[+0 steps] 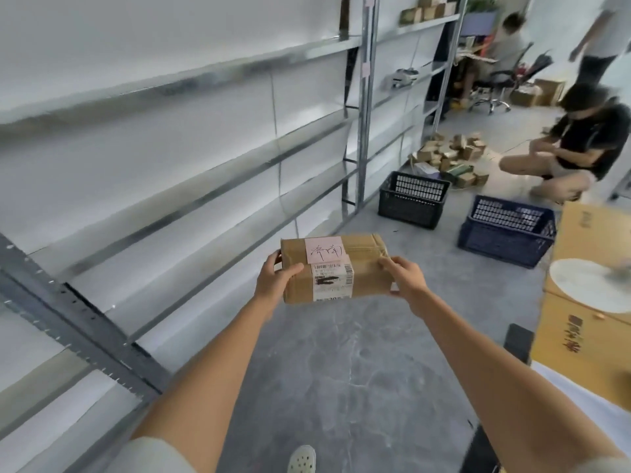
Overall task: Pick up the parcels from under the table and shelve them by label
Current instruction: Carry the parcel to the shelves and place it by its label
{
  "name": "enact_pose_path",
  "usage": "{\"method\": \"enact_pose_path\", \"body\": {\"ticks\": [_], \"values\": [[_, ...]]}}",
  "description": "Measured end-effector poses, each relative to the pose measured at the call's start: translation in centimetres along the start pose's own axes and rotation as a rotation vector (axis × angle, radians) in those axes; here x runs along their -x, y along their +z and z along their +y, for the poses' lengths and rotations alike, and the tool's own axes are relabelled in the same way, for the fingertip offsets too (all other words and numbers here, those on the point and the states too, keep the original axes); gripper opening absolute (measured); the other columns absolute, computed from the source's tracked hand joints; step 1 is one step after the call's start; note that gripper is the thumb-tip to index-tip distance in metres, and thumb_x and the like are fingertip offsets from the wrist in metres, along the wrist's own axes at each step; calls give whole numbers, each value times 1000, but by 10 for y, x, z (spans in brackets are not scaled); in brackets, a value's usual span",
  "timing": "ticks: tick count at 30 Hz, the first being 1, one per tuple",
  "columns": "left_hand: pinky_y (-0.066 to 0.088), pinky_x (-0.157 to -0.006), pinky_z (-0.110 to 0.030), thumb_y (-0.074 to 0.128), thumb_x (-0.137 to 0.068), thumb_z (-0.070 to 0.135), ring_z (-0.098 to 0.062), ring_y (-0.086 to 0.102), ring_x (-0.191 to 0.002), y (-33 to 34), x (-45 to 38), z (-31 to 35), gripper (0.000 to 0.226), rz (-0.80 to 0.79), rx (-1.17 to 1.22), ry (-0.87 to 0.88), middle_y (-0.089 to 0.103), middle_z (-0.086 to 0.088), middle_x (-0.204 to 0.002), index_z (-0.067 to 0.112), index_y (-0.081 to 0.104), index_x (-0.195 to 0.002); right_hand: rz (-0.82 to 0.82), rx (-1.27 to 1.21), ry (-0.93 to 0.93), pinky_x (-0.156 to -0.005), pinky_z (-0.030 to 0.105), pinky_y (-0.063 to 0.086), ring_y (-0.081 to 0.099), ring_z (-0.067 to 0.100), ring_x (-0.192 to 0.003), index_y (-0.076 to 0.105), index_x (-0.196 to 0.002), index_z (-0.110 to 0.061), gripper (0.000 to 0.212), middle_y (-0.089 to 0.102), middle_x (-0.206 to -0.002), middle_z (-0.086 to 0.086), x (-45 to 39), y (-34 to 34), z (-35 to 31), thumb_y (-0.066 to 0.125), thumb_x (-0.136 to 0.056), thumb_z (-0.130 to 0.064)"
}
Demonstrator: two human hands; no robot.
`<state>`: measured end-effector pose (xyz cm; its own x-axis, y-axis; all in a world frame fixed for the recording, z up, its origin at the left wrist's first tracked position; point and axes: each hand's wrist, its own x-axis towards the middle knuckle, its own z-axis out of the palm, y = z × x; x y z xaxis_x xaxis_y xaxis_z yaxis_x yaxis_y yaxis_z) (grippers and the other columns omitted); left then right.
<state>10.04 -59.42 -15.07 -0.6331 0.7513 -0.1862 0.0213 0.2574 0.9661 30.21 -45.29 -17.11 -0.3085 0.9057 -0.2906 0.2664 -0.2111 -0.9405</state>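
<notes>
Parcel [334,268] was pinched end to end between left hand [275,281] and right hand [404,281]; misreading its pink label [324,249] could've meant the wrong shelf [205,186].

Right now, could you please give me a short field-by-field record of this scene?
held item: cardboard parcel, in both hands over the floor
left hand: grips the parcel's left end
right hand: grips its right end
labels: pink handwritten note on top, printed barcode label on front
shelving: to the left
crates: black crate, blue crate on the floor ahead
</notes>
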Motion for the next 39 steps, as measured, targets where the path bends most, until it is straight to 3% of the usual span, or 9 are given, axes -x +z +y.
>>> {"method": "enact_pose_path", "body": {"ticks": [4,9,15,18,22,26,33,35,39], "values": [[47,-102,-44,68,-68,32,-25,58,-114,33,-71,19,68,-122,12,23,56,3,-119,21,50,-132,108,-30,25,-88,52,54,55,20,-97,61,-98,-16,21,59,-102,6,-51,-12,-11,59,-86,-32],[48,-97,-40,65,-81,27,-26,60,-113,53,-168,44,55,-252,-11,35,61,-4,-125,22,48,-134,195,-68,25,-90,52,54,57,21,-97,59,-103,-14,23,60,-99,4,-114,-10,-42,59,-87,-30],[46,-102,-50,63,-65,44,-28,60,-115,83,-276,81,77,-342,-57,75,61,-6,-130,31,43,-138,287,-122,-12,-86,49,56,60,23,-101,58,-111,-14,31,62,-108,6,-193,-10,-82,62,-84,-29],[44,-104,-46,62,-67,43,-27,58,-118,107,-315,97,76,-370,-49,90,60,-6,-132,31,42,-139,324,-136,-23,-89,51,54,59,22,-101,57,-111,-15,29,61,-100,2,-232,-18,-98,62,-85,-28],[47,-93,-37,61,-79,34,-27,60,-113,149,-373,115,64,-420,-45,109,61,-7,-128,28,43,-139,362,-116,-30,-89,50,55,59,22,-101,57,-108,-18,27,61,-106,4,-295,-39,-113,62,-84,-29],[48,-80,-30,61,-81,29,-26,61,-110,198,-435,131,53,-422,-21,127,64,-7,-125,25,50,-132,378,-105,-38,-88,46,56,58,23,-102,57,-116,-15,37,61,-110,6,-372,-67,-127,63,-85,-33],[48,-93,-36,53,-90,24,-24,62,-110,288,-550,190,42,-393,-32,113,66,-6,-121,24,52,-132,324,-81,-35,-90,50,54,57,25,-104,57,-116,-13,36,61,-113,10,-513,-129,-177,63,-86,-32],[48,-89,-36,51,-91,25,-24,62,-107,307,-582,210,41,-379,-9,106,66,-7,-121,21,53,-131,297,-78,-50,-92,50,53,57,26,-108,56,-119,-13,38,60,-113,9,-550,-143,-198,62,-86,-32],[48,-96,-42,52,-84,30,-28,63,-109,334,-646,240,43,-318,5,131,68,-10,-118,21,57,-126,261,-60,-79,-84,41,54,55,24,-108,52,-123,-13,41,58,-114,8,-624,-157,-236,61,-88,-32]]}}
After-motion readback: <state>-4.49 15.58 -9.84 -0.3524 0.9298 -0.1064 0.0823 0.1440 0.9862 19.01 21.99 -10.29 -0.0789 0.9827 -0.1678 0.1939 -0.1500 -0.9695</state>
